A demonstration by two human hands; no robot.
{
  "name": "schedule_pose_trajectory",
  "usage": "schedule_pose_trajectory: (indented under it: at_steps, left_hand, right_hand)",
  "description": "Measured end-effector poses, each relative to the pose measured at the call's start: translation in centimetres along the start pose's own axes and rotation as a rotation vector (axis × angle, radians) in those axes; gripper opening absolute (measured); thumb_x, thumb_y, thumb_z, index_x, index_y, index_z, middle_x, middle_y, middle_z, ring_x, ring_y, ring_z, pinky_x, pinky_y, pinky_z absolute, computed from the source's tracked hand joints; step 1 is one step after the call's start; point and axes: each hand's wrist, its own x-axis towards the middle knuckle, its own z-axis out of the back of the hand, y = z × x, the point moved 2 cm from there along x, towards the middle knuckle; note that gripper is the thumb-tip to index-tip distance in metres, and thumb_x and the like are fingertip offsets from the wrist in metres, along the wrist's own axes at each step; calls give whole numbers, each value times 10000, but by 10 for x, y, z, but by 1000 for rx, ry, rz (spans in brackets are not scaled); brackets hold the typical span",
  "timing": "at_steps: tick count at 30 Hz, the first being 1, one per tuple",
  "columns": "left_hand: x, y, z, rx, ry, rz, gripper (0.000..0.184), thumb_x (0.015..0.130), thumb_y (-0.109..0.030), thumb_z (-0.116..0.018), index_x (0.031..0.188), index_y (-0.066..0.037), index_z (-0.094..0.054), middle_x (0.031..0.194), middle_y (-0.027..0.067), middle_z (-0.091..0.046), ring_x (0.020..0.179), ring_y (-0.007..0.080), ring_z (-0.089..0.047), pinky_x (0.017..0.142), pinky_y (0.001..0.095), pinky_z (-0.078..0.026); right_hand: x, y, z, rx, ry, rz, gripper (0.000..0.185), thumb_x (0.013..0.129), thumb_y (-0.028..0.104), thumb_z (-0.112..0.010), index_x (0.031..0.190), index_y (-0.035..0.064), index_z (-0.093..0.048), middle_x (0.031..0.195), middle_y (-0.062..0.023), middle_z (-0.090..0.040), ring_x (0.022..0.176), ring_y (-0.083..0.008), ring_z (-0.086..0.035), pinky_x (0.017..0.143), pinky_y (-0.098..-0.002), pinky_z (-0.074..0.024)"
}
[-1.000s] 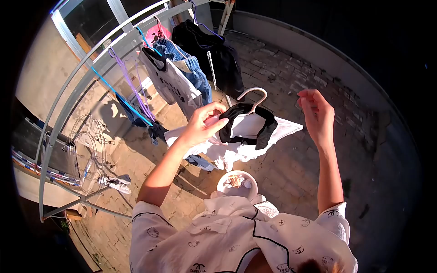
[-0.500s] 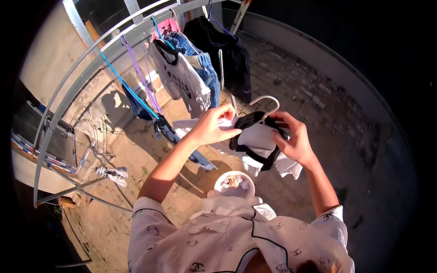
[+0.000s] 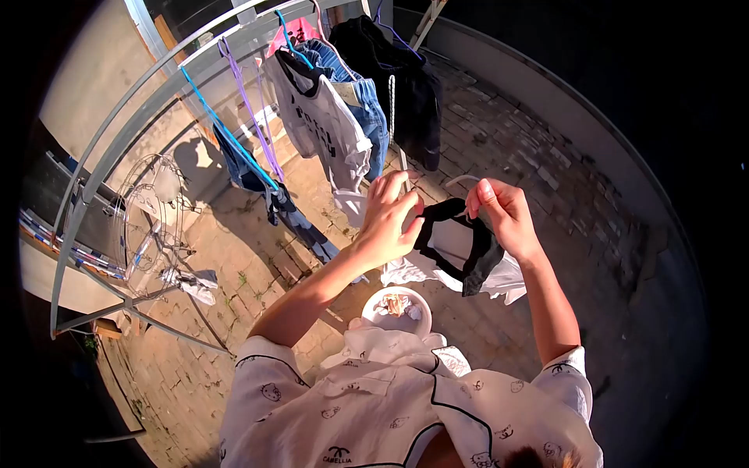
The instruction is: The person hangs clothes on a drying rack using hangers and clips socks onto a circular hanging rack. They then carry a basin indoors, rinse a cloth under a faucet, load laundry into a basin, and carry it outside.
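A white shirt (image 3: 503, 279) with a wide black collar (image 3: 485, 257) hangs in front of me on a pale hanger (image 3: 462, 181). My right hand (image 3: 503, 214) is closed around the hanger near the base of its hook, its thumb and fingers pinched together. At the collar's left side is my left hand (image 3: 388, 218), its fingers curled in towards the cloth; what its fingertips hold is partly hidden. The shirt's lower part hangs below both hands, above a white bucket (image 3: 422, 318) with small items in it.
A curved metal rack (image 3: 101, 168) arcs along the left and top. From it hang a printed white shirt (image 3: 324, 125), blue jeans (image 3: 374, 117), black clothing (image 3: 421, 101) and purple hangers (image 3: 253, 117). A wire clip hanger (image 3: 152, 210) stands out at the left.
My right hand has come in from the right and closed on the hanger near its hook. The collared shirt has shifted right, and my left hand has moved right with it.
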Motion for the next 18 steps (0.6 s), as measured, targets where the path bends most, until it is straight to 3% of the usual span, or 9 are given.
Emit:
schedule_pose_trajectory:
  at_steps: [1, 3, 5, 6, 10, 11, 13, 15, 18]
  left_hand:
    - [-6, -5, 1, 7, -54, 13, 186, 665, -22, -618, 806, -46, -498, 1026, 136, -464, 977, 317, -462, 843, 399, -358]
    - [-18, -12, -6, -50, -92, 8, 188, 680, 43, -568, 804, -15, -438, 775, 117, -488, 733, 313, -528, 688, 357, -430]
    - [-31, -14, -14, -230, -71, 105, 176, 720, 46, -536, 838, -8, -416, 703, 111, -477, 610, 252, -531, 570, 331, -444]
    - [-35, -13, -25, -528, -168, 219, 179, 737, 45, -544, 845, -12, -414, 625, 79, -454, 515, 161, -487, 458, 276, -378]
    - [-56, 7, -36, -584, 36, 475, 190, 723, 22, -588, 810, -47, -432, 452, 9, -368, 396, 85, -345, 403, 239, -264]
    - [-63, 4, -35, -382, -2, 454, 181, 732, -1, -598, 811, -53, -443, 457, 21, -387, 386, 103, -368, 402, 244, -280]
    - [-64, -30, -23, -401, 58, 481, 191, 734, -36, -620, 816, -59, -449, 457, 27, -396, 389, 137, -409, 414, 267, -317]
    - [-61, -58, -12, -607, 355, 339, 175, 726, -13, -627, 799, -37, -469, 487, 16, -435, 434, 99, -426, 456, 240, -351]
    - [-45, -30, 10, -277, -245, 163, 201, 723, 5, -603, 910, -9, -529, 839, 115, -571, 766, 255, -554, 674, 297, -435]
  right_hand:
    - [2, -6, 1, -34, -28, -7, 404, 934, 272, -390, 662, -1, -511, 579, -1, -469, 566, -76, -405, 535, -232, -340]
    - [7, -15, 3, -98, -77, -20, 416, 932, 278, -395, 649, -1, -517, 562, 3, -468, 543, -67, -374, 510, -231, -314]
    - [10, -8, -3, -89, -33, -61, 392, 937, 247, -381, 653, -4, -478, 627, -35, -486, 608, -112, -448, 596, -251, -388]
    - [11, -8, -6, -56, -25, -56, 392, 936, 248, -382, 650, -3, -478, 627, -35, -486, 608, -112, -448, 596, -252, -388]
    - [15, -14, -10, 49, 7, -14, 407, 936, 269, -381, 659, -2, -503, 619, -26, -504, 601, -96, -444, 595, -238, -372]
    - [17, -16, -11, 64, 17, 10, 415, 937, 279, -379, 665, -3, -516, 612, -19, -511, 595, -85, -440, 587, -229, -362]
    - [13, -18, -18, 24, 38, -15, 398, 940, 250, -376, 670, -9, -512, 620, -27, -509, 613, -98, -460, 607, -234, -377]
    - [12, -19, -26, 0, 7, 15, 392, 939, 248, -379, 672, -9, -506, 622, -27, -501, 609, -98, -456, 603, -239, -378]
    - [12, -16, -34, 70, -21, 34, 388, 937, 249, -385, 662, -2, -496, 621, -23, -493, 594, -96, -443, 584, -237, -371]
